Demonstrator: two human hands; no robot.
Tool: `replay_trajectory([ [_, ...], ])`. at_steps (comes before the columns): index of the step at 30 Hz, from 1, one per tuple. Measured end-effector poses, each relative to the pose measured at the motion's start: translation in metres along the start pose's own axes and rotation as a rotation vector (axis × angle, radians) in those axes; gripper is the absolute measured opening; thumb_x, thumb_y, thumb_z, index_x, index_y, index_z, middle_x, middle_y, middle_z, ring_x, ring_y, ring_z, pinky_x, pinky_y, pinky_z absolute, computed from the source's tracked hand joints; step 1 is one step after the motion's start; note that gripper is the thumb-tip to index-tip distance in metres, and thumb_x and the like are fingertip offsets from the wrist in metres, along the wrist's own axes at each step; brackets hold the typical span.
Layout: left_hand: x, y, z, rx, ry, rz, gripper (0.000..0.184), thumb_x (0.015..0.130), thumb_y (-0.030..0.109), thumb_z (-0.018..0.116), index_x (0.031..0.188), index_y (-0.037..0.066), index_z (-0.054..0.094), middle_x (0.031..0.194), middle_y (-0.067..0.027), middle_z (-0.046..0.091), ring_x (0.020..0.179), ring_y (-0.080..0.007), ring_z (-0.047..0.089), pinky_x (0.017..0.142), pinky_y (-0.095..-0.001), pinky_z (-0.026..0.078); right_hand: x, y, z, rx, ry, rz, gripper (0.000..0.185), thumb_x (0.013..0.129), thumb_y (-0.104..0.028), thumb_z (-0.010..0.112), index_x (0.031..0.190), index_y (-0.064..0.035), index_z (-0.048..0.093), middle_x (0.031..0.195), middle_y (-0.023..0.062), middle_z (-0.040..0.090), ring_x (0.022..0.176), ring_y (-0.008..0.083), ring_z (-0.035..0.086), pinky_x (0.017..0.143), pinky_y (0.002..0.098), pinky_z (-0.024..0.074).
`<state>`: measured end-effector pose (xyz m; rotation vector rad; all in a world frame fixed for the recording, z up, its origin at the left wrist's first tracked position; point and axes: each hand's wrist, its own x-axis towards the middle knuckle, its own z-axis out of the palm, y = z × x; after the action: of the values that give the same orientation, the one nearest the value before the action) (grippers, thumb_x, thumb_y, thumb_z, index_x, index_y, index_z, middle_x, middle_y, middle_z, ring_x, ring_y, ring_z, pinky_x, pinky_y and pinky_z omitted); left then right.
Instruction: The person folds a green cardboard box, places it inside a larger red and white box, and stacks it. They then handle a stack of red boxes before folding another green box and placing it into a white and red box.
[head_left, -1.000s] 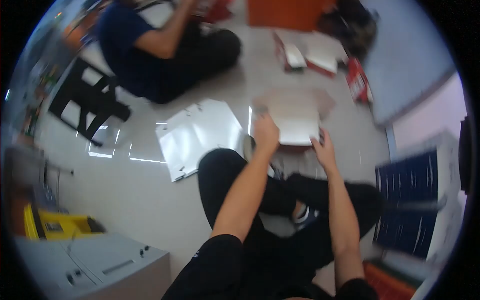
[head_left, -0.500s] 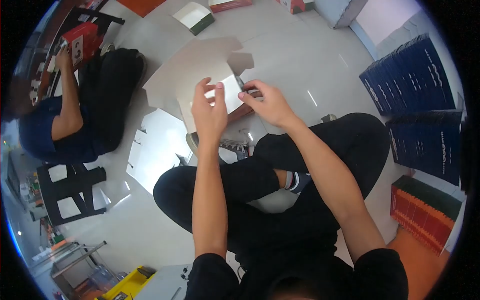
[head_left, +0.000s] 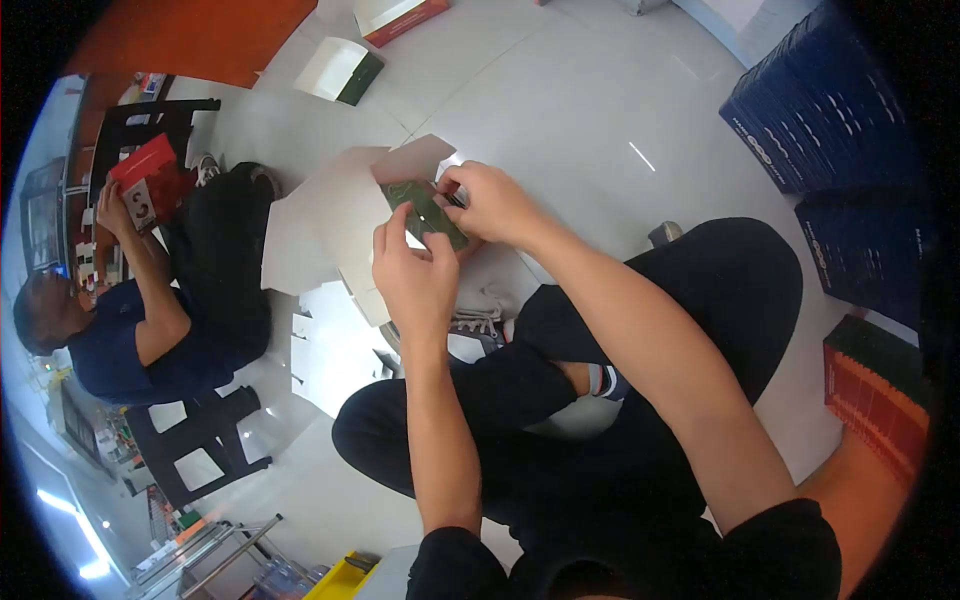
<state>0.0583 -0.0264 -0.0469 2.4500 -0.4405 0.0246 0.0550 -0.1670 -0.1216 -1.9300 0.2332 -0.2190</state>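
Observation:
In front of my crossed legs is a partly folded cardboard box (head_left: 330, 225), its pale inner flaps spread to the left. A dark green printed panel (head_left: 420, 205) of it faces up between my hands. My left hand (head_left: 415, 275) grips the panel's near edge with bent fingers and thumb. At the far right corner my right hand (head_left: 490, 205) pinches the edge; its fingertips are partly hidden. White flat cardboard sheets (head_left: 340, 345) lie on the floor left of my knee.
A co-worker (head_left: 130, 320) sits at left holding a red box (head_left: 155, 180). Black stools (head_left: 205, 435) stand nearby. Stacks of dark blue flat cartons (head_left: 815, 110) and red-green ones (head_left: 870, 390) line the right. A green-sided open box (head_left: 340, 72) and a red-sided one (head_left: 400, 20) lie ahead.
The green panel has turned up into view where a white inner face showed before. Both hands stay at the box. The camera view has shifted, and the co-worker's red box is tilted differently.

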Motion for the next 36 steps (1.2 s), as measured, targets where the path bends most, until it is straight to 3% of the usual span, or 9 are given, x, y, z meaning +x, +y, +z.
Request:
replay_trajectory([
  [5, 0.004, 0.0, -0.004, -0.015, 0.007, 0.057, 0.044, 0.088, 0.008, 0.055, 0.131, -0.003, 0.061, 0.091, -0.0169, 0.071, 0.068, -0.0172, 0.068, 0.055, -0.0336, 0.052, 0.016, 0.017, 0.014, -0.104, 0.048, -0.103, 0.026, 0.08, -0.009, 0.072, 0.106, -0.0064, 0.069, 0.104, 0.0143, 0.069, 0.091, 0.0356, 0.067, 0.081, 0.0439, 0.0538],
  [7, 0.009, 0.003, -0.014, -0.334, -0.22, -0.112, 0.045, 0.087, -0.001, 0.049, 0.13, -0.005, 0.062, 0.104, -0.0186, 0.068, 0.073, -0.0166, 0.068, 0.056, -0.0353, 0.053, 0.011, 0.014, 0.013, -0.1, 0.068, -0.09, 0.031, 0.08, -0.006, 0.07, 0.111, -0.0081, 0.07, 0.105, 0.0129, 0.069, 0.094, 0.0354, 0.067, 0.084, 0.0452, 0.0541],
  [9, 0.021, -0.006, -0.02, -0.259, -0.277, -0.054, 0.049, 0.085, -0.007, 0.047, 0.131, 0.0, 0.063, 0.113, -0.0229, 0.064, 0.08, -0.0234, 0.069, 0.063, -0.0381, 0.055, 0.007, 0.01, 0.012, -0.103, 0.071, -0.099, 0.034, 0.08, -0.004, 0.068, 0.113, -0.0088, 0.071, 0.106, 0.0119, 0.069, 0.094, 0.0345, 0.067, 0.083, 0.045, 0.0545],
  [12, 0.036, -0.006, -0.022, 0.552, -0.163, 0.544, 0.048, 0.079, -0.007, 0.057, 0.12, 0.013, 0.071, 0.137, -0.0142, 0.05, 0.095, -0.0312, 0.064, 0.073, -0.0399, 0.058, 0.009, 0.012, 0.014, -0.134, 0.073, -0.115, 0.038, 0.079, -0.002, 0.065, 0.116, -0.0101, 0.072, 0.107, 0.0101, 0.069, 0.092, 0.0331, 0.068, 0.081, 0.0449, 0.0553],
  [19, 0.075, -0.013, -0.029, 0.641, -0.241, 0.824, 0.036, 0.08, -0.004, 0.06, 0.106, 0.016, 0.073, 0.139, -0.0042, 0.055, 0.096, -0.0284, 0.065, 0.068, -0.0421, 0.06, 0.006, 0.01, 0.016, -0.198, 0.062, -0.079, 0.035, 0.078, -0.004, 0.065, 0.111, -0.011, 0.075, 0.104, 0.0092, 0.07, 0.088, 0.0331, 0.069, 0.079, 0.0454, 0.0564],
  [23, 0.088, -0.02, -0.026, 0.504, -0.487, 0.652, 0.034, 0.081, -0.005, 0.057, 0.106, 0.01, 0.073, 0.118, -0.0104, 0.07, 0.104, -0.0349, 0.067, 0.089, -0.0449, 0.053, 0.008, 0.013, 0.017, -0.174, 0.032, -0.058, 0.025, 0.079, -0.006, 0.066, 0.1, -0.0116, 0.077, 0.1, 0.013, 0.069, 0.088, 0.0362, 0.07, 0.08, 0.0472, 0.057],
  [27, 0.097, -0.013, -0.02, 0.526, -0.587, 0.594, 0.031, 0.083, -0.003, 0.053, 0.105, 0.009, 0.072, 0.114, -0.0107, 0.071, 0.102, -0.0342, 0.067, 0.089, -0.0436, 0.053, 0.008, 0.012, 0.016, -0.146, 0.089, -0.013, 0.022, 0.076, -0.006, 0.067, 0.095, -0.0121, 0.077, 0.098, 0.0137, 0.069, 0.089, 0.0369, 0.069, 0.08, 0.0474, 0.0565],
  [29, 0.096, -0.011, -0.014, 0.469, -0.541, 0.653, 0.021, 0.081, -0.003, 0.056, 0.094, 0.007, 0.07, 0.096, -0.0115, 0.073, 0.091, -0.035, 0.065, 0.081, -0.0439, 0.056, 0.008, 0.013, 0.017, -0.147, 0.081, 0.011, 0.023, 0.076, -0.007, 0.068, 0.095, -0.0128, 0.077, 0.098, 0.014, 0.069, 0.09, 0.0369, 0.069, 0.081, 0.0476, 0.0562],
  [36, 0.104, -0.028, 0.001, 0.414, -0.656, 0.605, 0.038, 0.079, -0.001, 0.054, 0.111, 0.007, 0.072, 0.106, -0.0197, 0.072, 0.105, -0.0391, 0.063, 0.092, -0.0475, 0.052, 0.009, 0.018, 0.017, -0.102, 0.132, 0.003, 0.029, 0.08, -0.013, 0.063, 0.106, -0.0149, 0.076, 0.101, 0.016, 0.069, 0.097, 0.0394, 0.066, 0.085, 0.0483, 0.0534],
])
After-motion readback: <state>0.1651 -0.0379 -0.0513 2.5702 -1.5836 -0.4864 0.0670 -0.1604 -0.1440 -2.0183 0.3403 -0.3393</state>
